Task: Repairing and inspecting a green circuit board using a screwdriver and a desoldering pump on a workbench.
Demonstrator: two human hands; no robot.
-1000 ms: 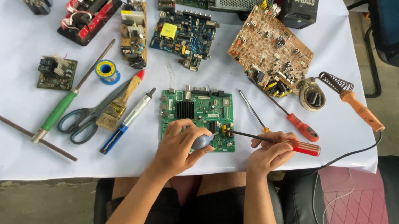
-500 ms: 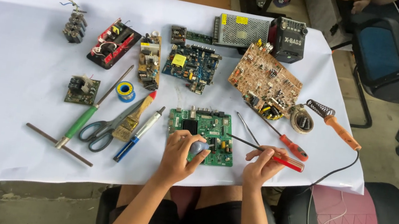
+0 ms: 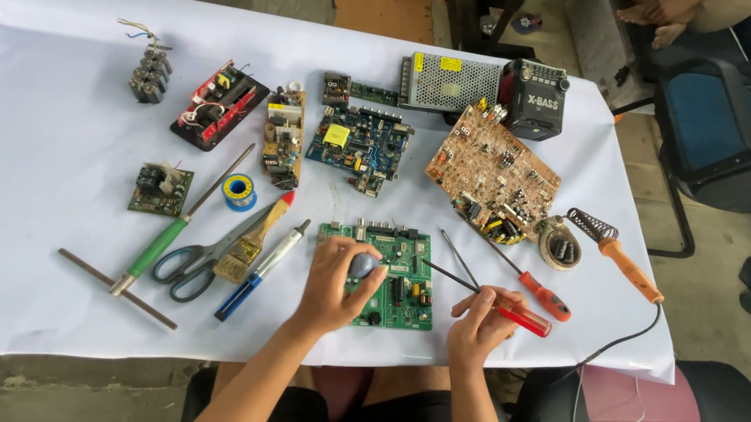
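Note:
A green circuit board (image 3: 406, 274) lies on the white table near its front edge. My left hand (image 3: 338, 279) rests on the board's left half, fingers curled around a small grey round object (image 3: 364, 264). My right hand (image 3: 482, 316) grips a red-handled screwdriver (image 3: 518, 314) just right of the board. Its thin dark shaft (image 3: 445, 274) reaches left, the tip over the board's right side. A second red-handled screwdriver (image 3: 540, 293) lies beside it on the table.
Left of the board lie a blue pen (image 3: 263, 258), a brush (image 3: 256, 239), scissors (image 3: 197, 259), a green-handled tool (image 3: 157, 245) and a solder spool (image 3: 239, 192). Farther back sit several circuit boards (image 3: 360, 145), a brown board (image 3: 493, 174), a radio (image 3: 535, 87). An orange soldering iron (image 3: 623, 261) rests right.
The view has shifted so the table sits lower and more of the floor behind shows. My hands stay at the green board, the screwdriver tip still over its right side.

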